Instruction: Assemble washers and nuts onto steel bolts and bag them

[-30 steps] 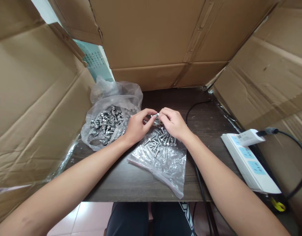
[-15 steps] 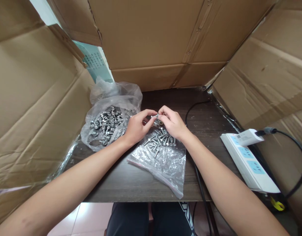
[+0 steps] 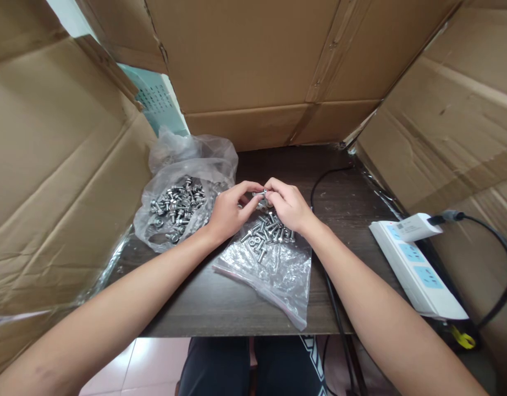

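The left hand pinches a small silver bolt between thumb and finger. The right hand pinches the bolt's right end, with its fingers shut tight. The bolt is just past the pile of bolts on the flat clear bag. The hands stay in nearly the same spot, but their fingertips are a little closer than half a second ago. The bolt lies sideways, left to right; I can't tell which end is its head.

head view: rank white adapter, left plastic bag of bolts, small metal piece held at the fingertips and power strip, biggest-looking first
1. Plastic bag of bolts
2. Power strip
3. White adapter
4. Small metal piece, partly covered
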Tool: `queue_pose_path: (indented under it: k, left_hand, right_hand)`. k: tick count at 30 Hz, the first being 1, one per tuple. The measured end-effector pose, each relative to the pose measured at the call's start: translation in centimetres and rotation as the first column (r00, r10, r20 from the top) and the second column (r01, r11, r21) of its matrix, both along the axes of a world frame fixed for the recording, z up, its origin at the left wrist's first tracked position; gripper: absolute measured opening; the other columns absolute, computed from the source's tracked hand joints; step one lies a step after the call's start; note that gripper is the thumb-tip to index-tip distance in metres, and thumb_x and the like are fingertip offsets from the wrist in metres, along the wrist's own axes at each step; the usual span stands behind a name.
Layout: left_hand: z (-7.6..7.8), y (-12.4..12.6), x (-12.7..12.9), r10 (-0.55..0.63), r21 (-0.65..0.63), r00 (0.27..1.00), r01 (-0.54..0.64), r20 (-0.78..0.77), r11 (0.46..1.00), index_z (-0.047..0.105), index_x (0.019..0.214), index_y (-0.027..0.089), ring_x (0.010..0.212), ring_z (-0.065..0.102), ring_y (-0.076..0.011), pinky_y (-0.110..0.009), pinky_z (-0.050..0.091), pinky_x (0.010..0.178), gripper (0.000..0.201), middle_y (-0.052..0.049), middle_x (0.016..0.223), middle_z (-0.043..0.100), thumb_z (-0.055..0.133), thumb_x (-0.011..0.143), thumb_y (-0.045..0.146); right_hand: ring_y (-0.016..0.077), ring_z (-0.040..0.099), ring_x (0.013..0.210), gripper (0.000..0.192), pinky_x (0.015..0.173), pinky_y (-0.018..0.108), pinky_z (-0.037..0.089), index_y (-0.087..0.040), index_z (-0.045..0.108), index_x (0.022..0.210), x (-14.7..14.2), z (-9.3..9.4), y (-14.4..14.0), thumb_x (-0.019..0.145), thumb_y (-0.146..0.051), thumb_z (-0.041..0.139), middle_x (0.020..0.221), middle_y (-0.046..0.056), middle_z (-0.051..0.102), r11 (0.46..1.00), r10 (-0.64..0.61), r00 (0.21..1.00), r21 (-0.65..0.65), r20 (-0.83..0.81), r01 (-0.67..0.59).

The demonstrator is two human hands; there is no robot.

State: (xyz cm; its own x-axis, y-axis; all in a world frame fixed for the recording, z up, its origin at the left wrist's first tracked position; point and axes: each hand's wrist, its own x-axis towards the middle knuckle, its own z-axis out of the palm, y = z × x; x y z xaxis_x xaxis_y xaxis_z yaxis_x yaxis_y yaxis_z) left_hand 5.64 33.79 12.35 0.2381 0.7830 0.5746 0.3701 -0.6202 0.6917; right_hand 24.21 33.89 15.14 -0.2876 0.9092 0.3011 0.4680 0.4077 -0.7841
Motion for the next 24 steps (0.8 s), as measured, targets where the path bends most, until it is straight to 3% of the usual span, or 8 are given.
queue_pose_path:
  k: [3, 9, 15, 20, 24]
  left_hand:
    - [0.09, 0.04, 0.01, -0.001, -0.007, 1.000, 0.001, 0.015, 1.000, 0.074, 0.110, 0.020, 0.067, 0.072, -0.0087, -0.020, 0.057, 0.071, 0.015, -0.001, 0.107, 0.081, 0.070, 0.095, 0.019]
    - [0.15, 0.06, 0.07, 0.013, -0.007, 0.999, -0.013, 0.031, 1.000, 0.075, 0.109, 0.019, 0.068, 0.073, -0.0090, -0.019, 0.058, 0.071, 0.015, -0.002, 0.105, 0.081, 0.072, 0.095, 0.019]
    - [0.06, 0.08, 0.03, 0.010, -0.028, 0.999, -0.009, 0.032, 1.000, 0.077, 0.104, 0.019, 0.068, 0.074, -0.0107, -0.020, 0.059, 0.069, 0.012, -0.001, 0.099, 0.083, 0.075, 0.093, 0.023]
    - [-0.04, 0.08, 0.08, 0.027, -0.008, 0.999, -0.027, 0.026, 1.000, 0.078, 0.105, 0.021, 0.065, 0.074, -0.0104, -0.021, 0.058, 0.070, 0.012, 0.000, 0.099, 0.083, 0.074, 0.093, 0.022]
    - [-0.17, 0.20, 0.10, 0.023, -0.006, 0.999, -0.023, 0.027, 1.000, 0.078, 0.107, 0.022, 0.066, 0.073, -0.0102, -0.022, 0.058, 0.071, 0.014, 0.000, 0.102, 0.082, 0.074, 0.093, 0.023]
  right_hand:
    - [0.0174, 0.052, 0.065, 0.034, 0.066, 0.032, 0.035, -0.022, 0.050, 0.071, 0.03, -0.09, 0.01, 0.099, -0.039, 0.041, 0.067, 0.000, 0.055, 1.000, -0.004, 1.000, -0.015, 0.010, 0.005]
    - [0.0163, 0.051, 0.064, 0.019, 0.065, 0.030, 0.034, -0.022, 0.053, 0.079, -0.01, -0.21, 0.03, 0.094, -0.032, 0.046, 0.067, -0.002, 0.055, 1.000, 0.005, 1.000, 0.010, 0.012, -0.005]
    - [0.0153, 0.045, 0.057, 0.049, 0.061, 0.032, 0.028, -0.022, 0.046, 0.064, -0.06, -0.16, -0.06, 0.104, -0.051, 0.039, 0.058, -0.001, 0.045, 0.998, -0.062, 0.996, 0.038, 0.069, 0.059]
    - [0.0164, 0.050, 0.064, 0.023, 0.064, 0.031, 0.032, -0.022, 0.053, 0.076, 0.06, 0.10, -0.20, 0.095, -0.035, 0.050, 0.067, -0.001, 0.054, 0.995, -0.052, 0.998, 0.082, 0.038, 0.048]
    - [0.0167, 0.049, 0.060, 0.042, 0.063, 0.032, 0.032, -0.022, 0.048, 0.069, 0.03, 0.06, -0.24, 0.103, -0.046, 0.041, 0.061, 0.000, 0.051, 0.993, -0.099, 0.992, 0.065, 0.084, 0.094]
